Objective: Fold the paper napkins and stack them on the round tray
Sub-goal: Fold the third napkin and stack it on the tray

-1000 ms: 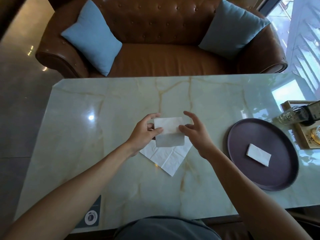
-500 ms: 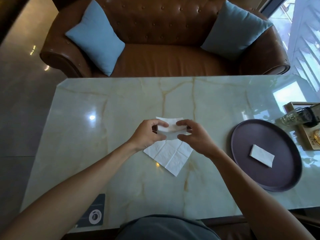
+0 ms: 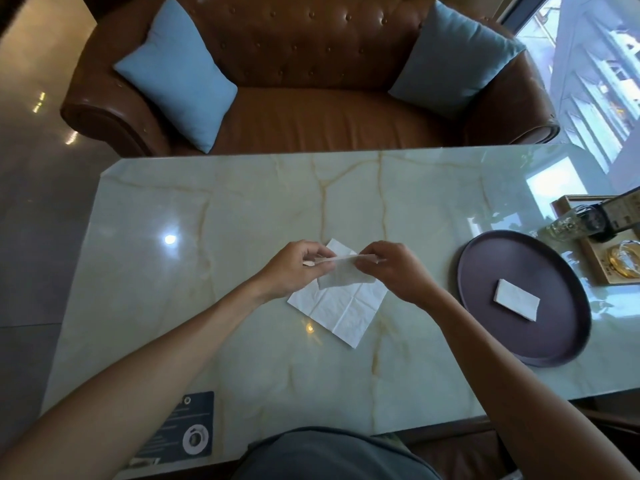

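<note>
Both hands are above the middle of the worktop (image 3: pixel 242 202) and hold one paper napkin between them. The left hand (image 3: pixel 294 268) pinches the left end of the napkin in work (image 3: pixel 341 270) with curled fingers and thumb. The right hand (image 3: pixel 391 268) pinches the right end in the same way. The top edge of this napkin runs almost straight from one hand to the other, like a thin line, and the rest of the sheet hangs down below this edge, so the napkin is half folded and raised from the worktop.

Under the hands, toward 6 o'clock from them, an open napkin (image 3: pixel 341 310) lies flat on the worktop. It is turned like a diamond, with one corner pointing to 5 o'clock, and it shows crease lines. A small corner of white paper is visible also at 12 o'clock from the held napkin; I cannot tell to which sheet it belongs.

The round tray (image 3: pixel 485 271) is dark and stands at 3 o'clock from the hands, well apart from them, near the right edge of the worktop. One folded napkin (image 3: pixel 517 299) lies on it, a small white rectangle, a little tilted, close to the middle of the tray.

Behind the worktop, at 12 o'clock, is a brown leather sofa (image 3: pixel 311 98) with two blue cushions.
</note>
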